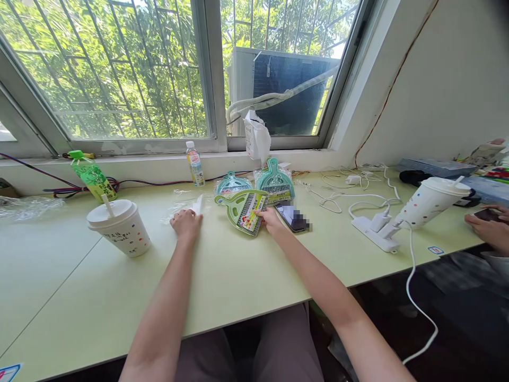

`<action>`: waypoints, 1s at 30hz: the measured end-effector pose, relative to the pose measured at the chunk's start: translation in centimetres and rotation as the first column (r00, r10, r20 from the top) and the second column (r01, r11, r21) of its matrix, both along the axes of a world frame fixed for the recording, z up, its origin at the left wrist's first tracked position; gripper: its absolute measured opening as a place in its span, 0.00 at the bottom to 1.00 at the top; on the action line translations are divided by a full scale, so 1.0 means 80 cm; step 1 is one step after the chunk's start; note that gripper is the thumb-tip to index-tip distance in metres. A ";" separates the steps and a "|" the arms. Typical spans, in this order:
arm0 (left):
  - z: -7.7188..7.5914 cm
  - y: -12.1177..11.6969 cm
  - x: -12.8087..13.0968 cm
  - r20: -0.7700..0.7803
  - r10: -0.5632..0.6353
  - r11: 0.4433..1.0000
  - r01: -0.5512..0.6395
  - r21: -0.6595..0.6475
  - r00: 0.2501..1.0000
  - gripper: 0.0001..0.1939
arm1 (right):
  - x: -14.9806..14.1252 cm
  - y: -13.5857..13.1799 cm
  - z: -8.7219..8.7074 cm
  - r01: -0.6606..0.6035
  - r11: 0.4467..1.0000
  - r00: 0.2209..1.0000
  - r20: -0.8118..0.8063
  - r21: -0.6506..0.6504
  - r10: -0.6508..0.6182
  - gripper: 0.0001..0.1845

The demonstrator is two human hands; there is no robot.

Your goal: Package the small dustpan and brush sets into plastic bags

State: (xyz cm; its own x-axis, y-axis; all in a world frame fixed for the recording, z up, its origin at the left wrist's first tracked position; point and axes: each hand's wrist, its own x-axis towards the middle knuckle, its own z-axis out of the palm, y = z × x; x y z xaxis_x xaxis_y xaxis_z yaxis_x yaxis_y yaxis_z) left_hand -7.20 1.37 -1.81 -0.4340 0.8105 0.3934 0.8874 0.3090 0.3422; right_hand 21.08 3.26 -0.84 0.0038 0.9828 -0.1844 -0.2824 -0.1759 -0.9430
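My right hand (269, 218) pinches the lower right edge of a light green mini dustpan and brush set (242, 208) that lies flat on the pale green desk (238, 276). My left hand (186, 223) rests on the desk with its fingers curled, touching a clear plastic wrapper (186, 204). Two teal dustpan sets in plastic bags (254, 183) lie just behind the green one. A phone (292, 216) lies right beside my right hand.
A lidded paper cup with a straw (119, 227) stands at the left, a second cup (431, 200) at the right. Two drink bottles (92, 178) (194, 163) stand near the sill. A power strip and white cables (376, 228) lie right. Another person's hand (487, 229) holds a phone at the far right.
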 end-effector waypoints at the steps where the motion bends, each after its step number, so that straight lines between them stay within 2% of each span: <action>1: -0.003 0.002 -0.003 0.017 -0.007 0.999 0.006 0.045 1.000 0.13 | 0.000 0.000 0.000 -0.005 1.000 1.000 0.001 0.001 0.005 0.12; 4: -0.009 0.007 -0.014 0.178 -0.007 0.985 -0.023 0.168 0.984 0.08 | -0.001 0.001 -0.001 -0.014 1.000 1.000 -0.013 0.000 0.014 0.13; 6: -0.010 0.008 -0.019 0.310 -0.003 0.976 -0.064 0.206 0.951 0.05 | -0.001 0.001 -0.002 -0.017 1.000 0.999 -0.030 0.000 0.017 0.14; 8: -0.007 0.005 -0.019 0.356 0.003 0.965 -0.096 0.243 0.934 0.06 | -0.001 0.002 -0.003 -0.016 1.000 0.999 -0.042 0.000 0.016 0.14; 10: 0.000 0.001 -0.012 0.305 0.001 0.942 -0.104 0.320 0.952 0.08 | -0.001 0.002 -0.003 -0.015 1.000 0.999 -0.044 0.003 0.015 0.14; 14: 0.016 -0.009 0.015 0.146 -0.079 0.870 -0.003 0.493 0.986 0.12 | -0.001 0.001 0.000 -0.043 0.999 0.998 -0.040 0.030 0.044 0.14; 19: 0.030 -0.016 0.037 0.131 -0.085 0.762 -0.020 0.648 0.988 0.12 | -0.005 -0.001 0.004 -0.090 0.991 0.993 -0.068 0.100 0.097 0.15; 24: 0.029 -0.014 0.050 0.126 -0.298 0.755 0.153 0.638 0.946 0.11 | -0.011 -0.007 0.007 -0.131 0.980 0.988 -0.066 0.152 0.142 0.17; 27: 0.024 -0.012 0.057 0.089 -0.357 0.746 0.227 0.626 0.930 0.11 | -0.015 -0.011 0.009 -0.086 0.990 0.993 -0.067 0.113 0.094 0.15; 30: 0.022 -0.010 0.058 0.097 -0.366 0.750 0.231 0.619 0.926 0.11 | -0.016 -0.012 0.010 -0.022 0.996 0.996 -0.090 0.087 0.030 0.12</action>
State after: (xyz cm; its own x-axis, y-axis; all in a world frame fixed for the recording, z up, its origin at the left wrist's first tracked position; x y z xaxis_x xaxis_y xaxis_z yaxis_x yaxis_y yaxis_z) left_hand -2.56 0.53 -0.09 -0.3319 0.5503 0.7662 0.7905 -0.2810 0.5442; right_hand 19.77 2.28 -0.06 -0.0351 0.9946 -0.0976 -0.3638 -0.1037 -0.9257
